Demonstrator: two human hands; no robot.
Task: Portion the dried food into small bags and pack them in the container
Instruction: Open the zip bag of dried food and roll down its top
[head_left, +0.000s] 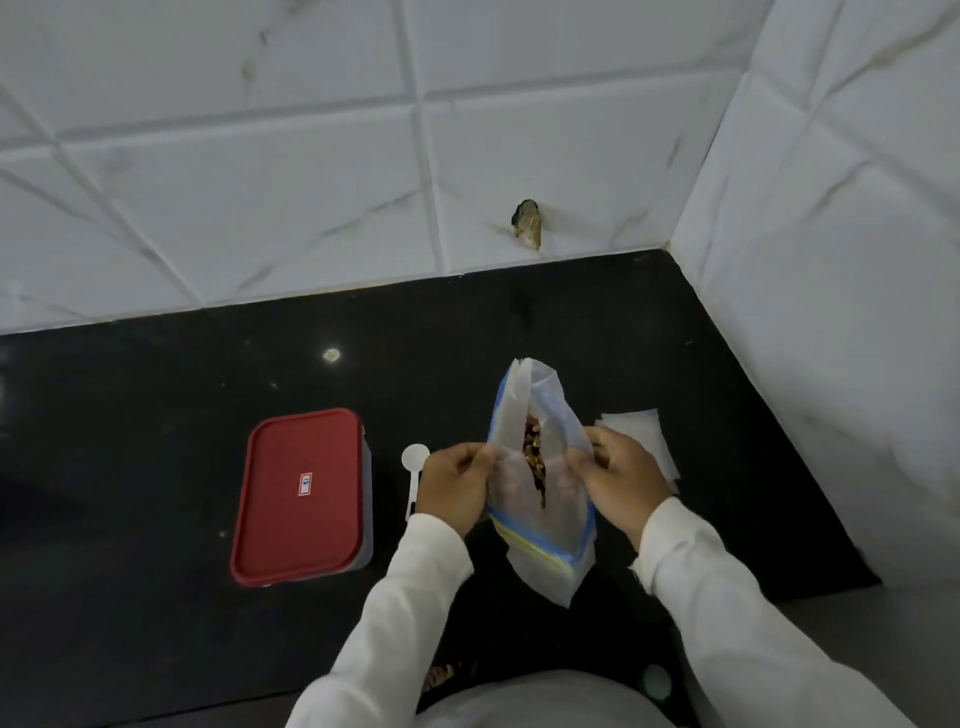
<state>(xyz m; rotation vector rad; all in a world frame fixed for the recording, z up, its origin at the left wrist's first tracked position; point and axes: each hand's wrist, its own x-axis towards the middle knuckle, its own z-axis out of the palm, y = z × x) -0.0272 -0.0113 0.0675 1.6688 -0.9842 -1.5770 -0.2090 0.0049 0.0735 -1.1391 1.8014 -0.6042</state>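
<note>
The left side of the mouth of a translucent zip bag (524, 400) is being pinched by the left hand (457, 486), its fingers curled round the plastic. The right side is being gripped in the same way by the right hand (621, 475). The mouth is being held apart between the two hands as a narrow slit, and brown dried food (534, 454) is being exposed inside it. The bag is being kept upright toward the right of the black countertop (156, 395); whether its base is resting on the surface cannot be told. Both arms are being covered by white sleeves (727, 597). Just left of the left hand, a white scoop (415, 460) is lying on the countertop, bowl toward the far side. Further left, apart from the bag, a red-lidded container (298, 493) is sitting closed. Just right of the right hand, and partly hidden by it, a flat stack of what are probably small bags (636, 431) is lying. The countertop is being bounded on its far and right sides by a white tiled wall (260, 182).
</note>
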